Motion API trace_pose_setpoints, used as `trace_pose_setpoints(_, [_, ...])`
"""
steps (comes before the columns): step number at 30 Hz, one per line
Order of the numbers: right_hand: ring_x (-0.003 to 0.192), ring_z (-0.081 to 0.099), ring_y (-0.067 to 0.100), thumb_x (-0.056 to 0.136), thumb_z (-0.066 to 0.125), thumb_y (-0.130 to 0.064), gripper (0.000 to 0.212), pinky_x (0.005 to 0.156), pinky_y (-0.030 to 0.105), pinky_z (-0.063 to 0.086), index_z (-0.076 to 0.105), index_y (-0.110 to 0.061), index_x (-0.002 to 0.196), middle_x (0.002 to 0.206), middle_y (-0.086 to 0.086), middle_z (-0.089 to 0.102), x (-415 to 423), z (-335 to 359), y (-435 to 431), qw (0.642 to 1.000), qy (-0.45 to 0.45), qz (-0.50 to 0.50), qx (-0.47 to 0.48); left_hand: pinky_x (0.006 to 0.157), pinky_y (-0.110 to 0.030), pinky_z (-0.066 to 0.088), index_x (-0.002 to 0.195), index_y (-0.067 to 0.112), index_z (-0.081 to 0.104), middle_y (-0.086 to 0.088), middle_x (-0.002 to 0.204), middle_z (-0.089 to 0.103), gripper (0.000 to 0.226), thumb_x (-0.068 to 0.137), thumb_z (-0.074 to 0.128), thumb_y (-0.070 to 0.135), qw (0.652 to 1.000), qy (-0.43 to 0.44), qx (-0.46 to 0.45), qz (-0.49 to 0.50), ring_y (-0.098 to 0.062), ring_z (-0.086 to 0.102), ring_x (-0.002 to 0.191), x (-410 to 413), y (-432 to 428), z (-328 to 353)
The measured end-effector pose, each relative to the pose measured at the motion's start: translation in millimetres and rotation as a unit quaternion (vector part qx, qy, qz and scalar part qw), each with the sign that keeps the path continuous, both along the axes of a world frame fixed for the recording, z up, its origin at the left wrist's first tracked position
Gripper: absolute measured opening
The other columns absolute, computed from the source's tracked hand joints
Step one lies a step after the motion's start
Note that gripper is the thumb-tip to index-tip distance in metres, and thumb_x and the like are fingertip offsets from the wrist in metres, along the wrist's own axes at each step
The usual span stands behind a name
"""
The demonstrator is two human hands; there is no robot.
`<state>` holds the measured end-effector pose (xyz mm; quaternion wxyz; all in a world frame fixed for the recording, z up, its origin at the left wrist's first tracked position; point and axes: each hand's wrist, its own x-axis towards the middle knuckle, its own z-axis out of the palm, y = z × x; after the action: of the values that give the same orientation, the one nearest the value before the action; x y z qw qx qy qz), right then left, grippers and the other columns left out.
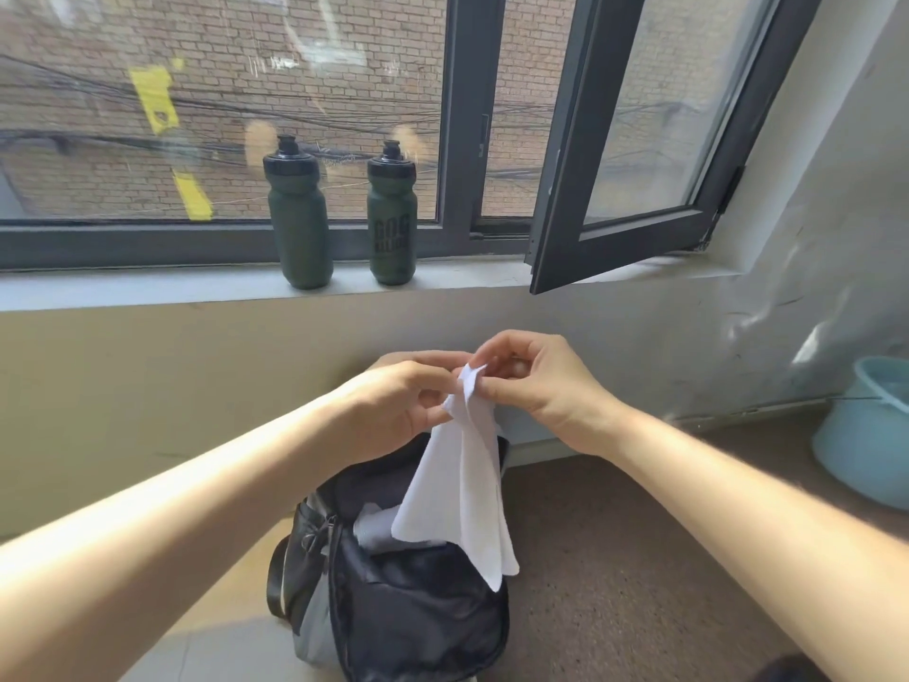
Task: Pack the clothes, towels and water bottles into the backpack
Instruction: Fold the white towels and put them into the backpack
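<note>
A small white towel [460, 489] hangs by its top edge over the open black backpack [418, 593] on the floor. My left hand [398, 411] and my right hand [536, 386] both pinch that top edge, close together. Pale folded cloth [376, 526] shows inside the backpack's mouth. Two dark green water bottles with black caps stand upright on the window sill, one [297, 214] to the left and the other [392, 216] to the right.
The window sill [147, 287] runs across the wall above the backpack. An open dark window frame [615, 228] swings inward at the right. A light blue plastic basin [870, 435] sits on the floor at the far right.
</note>
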<state>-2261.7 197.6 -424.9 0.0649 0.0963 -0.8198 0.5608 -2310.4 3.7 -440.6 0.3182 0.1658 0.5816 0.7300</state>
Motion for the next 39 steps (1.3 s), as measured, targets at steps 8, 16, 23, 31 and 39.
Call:
trace_pose_setpoints(8, [0.072,0.057,0.016,0.085,0.082,-0.026,0.013,0.073,0.038,0.052,0.072,-0.020,0.079,0.079,0.005,0.065,-1.3,8.8,8.2,0.994,0.034,0.025,0.103,0.102,-0.035,0.056,0.116,0.001,0.074,-0.019,0.117,0.076,0.029,0.087,0.075,-0.002,0.994,0.008,-0.035,0.105,-0.030,0.071,0.114,0.1,-0.4,7.2])
trace_pose_setpoints(16, [0.089,0.065,0.015,0.086,0.078,-0.038,0.019,0.081,0.036,0.057,0.071,-0.020,0.082,0.093,-0.005,0.068,-0.9,6.3,5.4,0.984,0.034,0.019,0.171,0.086,-0.028,0.062,0.117,-0.002,0.071,-0.018,0.112,0.077,0.037,0.082,0.081,-0.001,0.990,-0.002,-0.006,0.142,-0.026,0.077,0.102,7.5,3.7,9.6])
trace_pose_setpoints(23, [0.074,0.060,0.006,0.091,0.073,-0.036,0.022,0.073,0.024,0.048,0.062,-0.019,0.082,0.080,-0.008,0.067,-0.5,0.9,4.1,0.996,0.009,0.035,0.080,0.087,-0.027,0.062,0.119,0.001,0.069,-0.018,0.111,0.078,0.032,0.088,0.073,-0.005,0.992,0.006,0.030,0.123,-0.024,0.076,0.096,10.1,0.2,14.3])
trace_pose_setpoints(31, [0.084,0.065,0.007,0.097,0.067,-0.034,0.015,0.081,0.028,0.050,0.077,-0.022,0.097,0.089,-0.001,0.074,-2.9,2.7,8.9,0.995,-0.004,0.039,0.095,0.077,-0.026,0.061,0.113,0.005,0.073,-0.012,0.099,0.074,0.041,0.075,0.084,-0.003,0.991,0.061,0.023,0.120,-0.025,0.074,0.089,9.2,1.2,8.8])
trace_pose_setpoints(39, [0.076,0.055,0.009,0.101,0.061,-0.023,0.013,0.069,0.018,0.043,0.070,-0.016,0.094,0.086,0.005,0.066,-5.8,11.3,18.9,0.996,0.071,-0.028,0.045,0.086,-0.035,0.058,0.104,0.016,0.077,-0.004,0.100,0.080,0.024,0.082,0.086,0.022,0.949,0.236,-0.206,0.041,-0.013,0.074,0.090,6.4,-2.1,-11.9])
